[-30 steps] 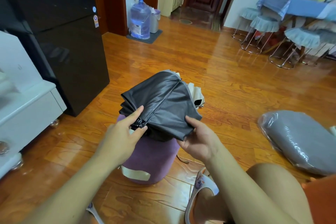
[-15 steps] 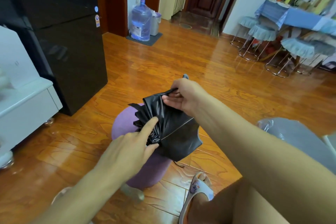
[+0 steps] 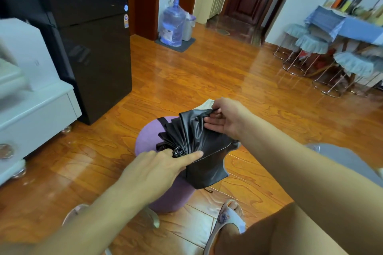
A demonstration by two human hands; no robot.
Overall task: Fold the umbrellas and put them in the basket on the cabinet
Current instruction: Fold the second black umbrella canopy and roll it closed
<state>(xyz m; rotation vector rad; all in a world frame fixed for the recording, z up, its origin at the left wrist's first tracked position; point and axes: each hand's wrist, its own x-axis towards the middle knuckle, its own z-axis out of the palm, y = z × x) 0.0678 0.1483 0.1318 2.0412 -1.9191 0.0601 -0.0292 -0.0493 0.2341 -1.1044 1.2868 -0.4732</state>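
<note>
Pleats are gathering on the umbrella [image 3: 199, 151] — your left hand [image 3: 157, 170] is pinching the ribs, your right hand [image 3: 224, 119] gripping the fabric; keep folds even.

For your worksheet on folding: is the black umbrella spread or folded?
Partly folded: the black umbrella canopy is gathered into pleats but loose, not yet wrapped.

Black fridge [image 3: 91, 51], water jug [image 3: 173, 25], purple stool [image 3: 151, 141], covered stools [image 3: 310, 47]
</note>
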